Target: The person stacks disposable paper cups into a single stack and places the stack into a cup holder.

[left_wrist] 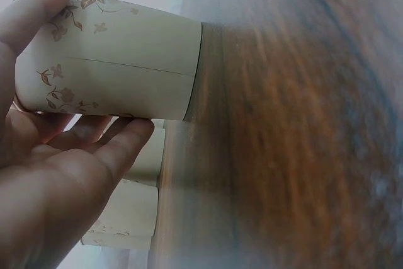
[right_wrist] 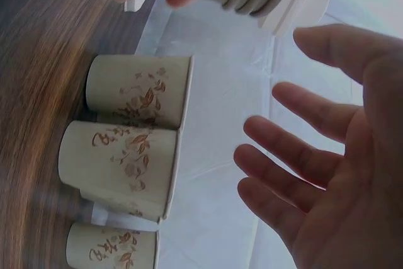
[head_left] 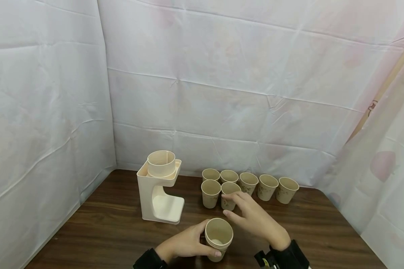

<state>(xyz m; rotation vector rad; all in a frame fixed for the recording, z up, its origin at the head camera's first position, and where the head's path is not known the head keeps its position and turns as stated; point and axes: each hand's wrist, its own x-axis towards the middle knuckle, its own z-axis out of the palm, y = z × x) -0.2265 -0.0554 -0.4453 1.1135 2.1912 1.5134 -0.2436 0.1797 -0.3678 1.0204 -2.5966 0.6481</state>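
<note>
A short stack of nested paper cups, beige with a brown floral print, stands near the table's front. My left hand grips it from the left, thumb on one side and fingers round the other. In the left wrist view the fingers wrap the printed side of the cup, its base at the wood. The right wrist view shows several stacked rims at the top. My right hand hovers above and right of the stack, fingers spread and holding nothing. In the head view it overlaps a front-row cup.
Several single paper cups stand upright in two rows along the back. To their left is a cream holder with a round cup-shaped part on top and a flat base. White cloth hangs behind the dark wooden table.
</note>
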